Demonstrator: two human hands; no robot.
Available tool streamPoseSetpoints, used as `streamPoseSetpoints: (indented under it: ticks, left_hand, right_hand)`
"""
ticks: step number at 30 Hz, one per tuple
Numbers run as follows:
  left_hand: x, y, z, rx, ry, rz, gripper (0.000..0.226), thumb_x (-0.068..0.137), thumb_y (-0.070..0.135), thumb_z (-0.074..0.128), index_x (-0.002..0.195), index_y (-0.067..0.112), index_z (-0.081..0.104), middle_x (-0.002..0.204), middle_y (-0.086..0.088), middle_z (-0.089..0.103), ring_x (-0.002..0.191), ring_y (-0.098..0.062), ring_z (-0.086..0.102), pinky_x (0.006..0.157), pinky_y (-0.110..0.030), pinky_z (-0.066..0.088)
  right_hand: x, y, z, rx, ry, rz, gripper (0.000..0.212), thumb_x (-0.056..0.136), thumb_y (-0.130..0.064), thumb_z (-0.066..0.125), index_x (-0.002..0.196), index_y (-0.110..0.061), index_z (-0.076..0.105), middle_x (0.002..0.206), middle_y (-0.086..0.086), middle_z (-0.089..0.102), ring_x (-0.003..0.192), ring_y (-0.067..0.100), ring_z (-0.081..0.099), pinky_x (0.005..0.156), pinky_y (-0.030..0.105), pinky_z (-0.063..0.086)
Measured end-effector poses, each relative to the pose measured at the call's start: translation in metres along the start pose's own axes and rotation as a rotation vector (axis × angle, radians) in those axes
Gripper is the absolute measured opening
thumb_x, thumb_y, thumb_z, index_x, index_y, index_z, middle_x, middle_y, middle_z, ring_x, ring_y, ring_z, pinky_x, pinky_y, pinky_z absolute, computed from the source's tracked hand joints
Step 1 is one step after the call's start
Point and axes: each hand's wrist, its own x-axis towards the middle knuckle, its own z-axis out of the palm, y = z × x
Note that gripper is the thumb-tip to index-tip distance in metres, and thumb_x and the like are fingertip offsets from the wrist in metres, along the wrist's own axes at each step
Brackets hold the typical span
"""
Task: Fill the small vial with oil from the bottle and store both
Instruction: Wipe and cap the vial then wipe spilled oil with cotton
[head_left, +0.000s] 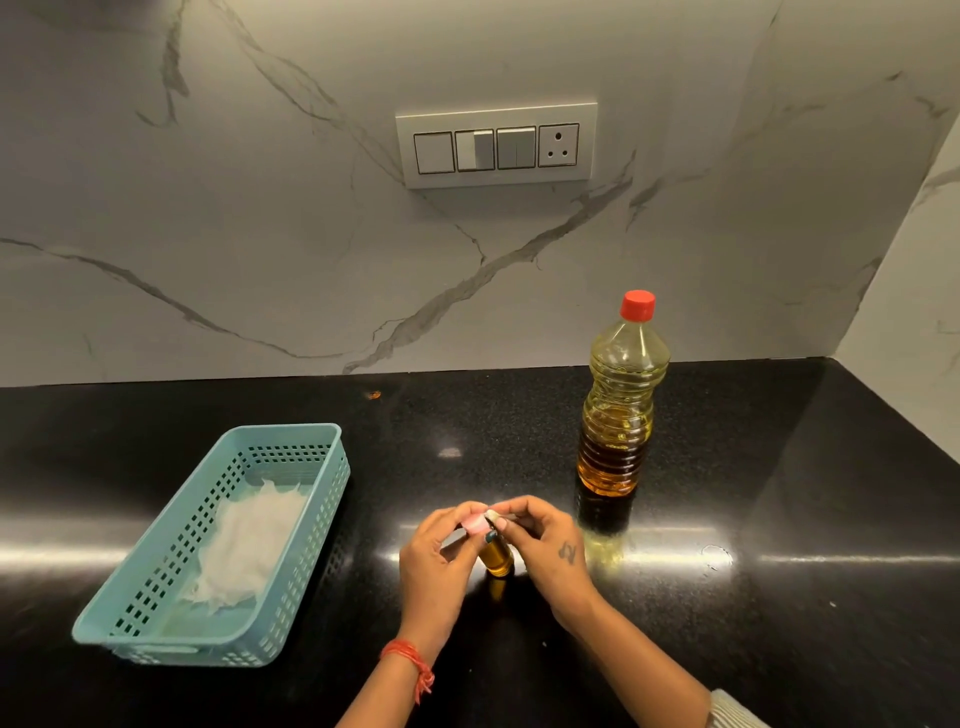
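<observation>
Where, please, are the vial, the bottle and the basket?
vial (497, 563), head view, amber lower body.
bottle (621, 415), head view, ribbed middle.
basket (156, 571), head view, left wall.

Two bare forearms. Red-orange thread band (408, 656) wound several times round the left wrist, loose strands trailing from it. Small dark tattoo (568, 553) on the back of the right hand (545, 540). Edge of a pale ribbed sleeve (730, 711) at the right forearm. Teal-painted nail (490, 536) on a finger of the left hand (441, 551).
</observation>
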Motion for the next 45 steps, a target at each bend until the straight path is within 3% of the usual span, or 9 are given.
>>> streamPoseSetpoints:
  ticks: [7, 17, 23, 30, 37, 42, 45]
  left_hand:
    - [-0.001, -0.001, -0.001, -0.08, -0.017, -0.067, 0.033, 0.076, 0.003, 0.07, 0.093, 0.03, 0.064, 0.095, 0.013, 0.069, 0.095, 0.004, 0.061, 0.078, -0.007, 0.047]
    - [-0.001, 0.002, 0.004, -0.103, -0.037, -0.072, 0.026, 0.08, 0.004, 0.067, 0.093, 0.026, 0.062, 0.096, 0.012, 0.068, 0.096, 0.005, 0.06, 0.076, -0.006, 0.046]
    - [0.001, -0.002, 0.005, -0.134, -0.073, -0.09, 0.033, 0.081, -0.006, 0.059, 0.097, 0.022, 0.059, 0.102, 0.009, 0.067, 0.102, 0.003, 0.059, 0.082, -0.007, 0.045]
    - [0.0, 0.001, 0.007, -0.204, -0.051, -0.096, 0.031, 0.082, -0.007, 0.059, 0.099, 0.018, 0.057, 0.102, 0.003, 0.066, 0.099, 0.0, 0.061, 0.078, -0.009, 0.047]
    - [-0.001, -0.002, 0.011, -0.324, 0.006, -0.193, 0.03, 0.077, -0.006, 0.065, 0.096, 0.017, 0.06, 0.1, -0.004, 0.067, 0.099, -0.012, 0.063, 0.08, -0.014, 0.051]
    - [0.001, 0.0, 0.009, -0.312, 0.008, -0.197, 0.025, 0.075, -0.001, 0.069, 0.089, 0.019, 0.062, 0.094, -0.003, 0.068, 0.092, -0.012, 0.065, 0.075, -0.014, 0.051]
    - [0.001, 0.003, 0.008, -0.268, 0.01, -0.179, 0.024, 0.077, 0.002, 0.069, 0.089, 0.022, 0.064, 0.092, 0.003, 0.068, 0.09, -0.004, 0.063, 0.073, -0.009, 0.048]
  right_hand:
    - [-0.011, 0.02, -0.007, 0.041, 0.06, 0.093, 0.016, 0.079, -0.002, 0.067, 0.079, -0.017, 0.071, 0.081, 0.003, 0.074, 0.08, 0.014, 0.069, 0.07, 0.021, 0.052]
    - [-0.005, 0.005, -0.002, 0.055, 0.031, 0.007, 0.021, 0.081, -0.005, 0.066, 0.095, -0.02, 0.071, 0.092, 0.001, 0.073, 0.089, 0.01, 0.068, 0.08, 0.024, 0.054]
    - [-0.003, 0.024, -0.006, 0.002, 0.058, 0.107, 0.022, 0.082, -0.006, 0.066, 0.086, -0.027, 0.071, 0.087, 0.0, 0.074, 0.087, 0.011, 0.069, 0.079, 0.023, 0.052]
    - [0.0, 0.002, 0.002, 0.021, 0.002, 0.035, 0.015, 0.084, -0.01, 0.064, 0.091, -0.022, 0.071, 0.089, -0.001, 0.073, 0.087, 0.008, 0.068, 0.078, 0.024, 0.055]
    - [-0.019, 0.02, -0.002, -0.004, 0.121, 0.099, 0.017, 0.081, -0.004, 0.065, 0.083, -0.02, 0.071, 0.084, -0.002, 0.073, 0.082, 0.006, 0.068, 0.076, 0.019, 0.052]
    - [0.003, 0.011, -0.001, -0.034, 0.066, 0.145, 0.019, 0.083, -0.003, 0.063, 0.083, -0.021, 0.07, 0.085, -0.001, 0.073, 0.085, 0.011, 0.068, 0.074, 0.019, 0.052]
    - [0.008, -0.003, 0.006, -0.028, 0.045, 0.083, 0.018, 0.083, -0.006, 0.064, 0.083, -0.024, 0.069, 0.086, -0.002, 0.073, 0.084, 0.008, 0.068, 0.076, 0.022, 0.054]
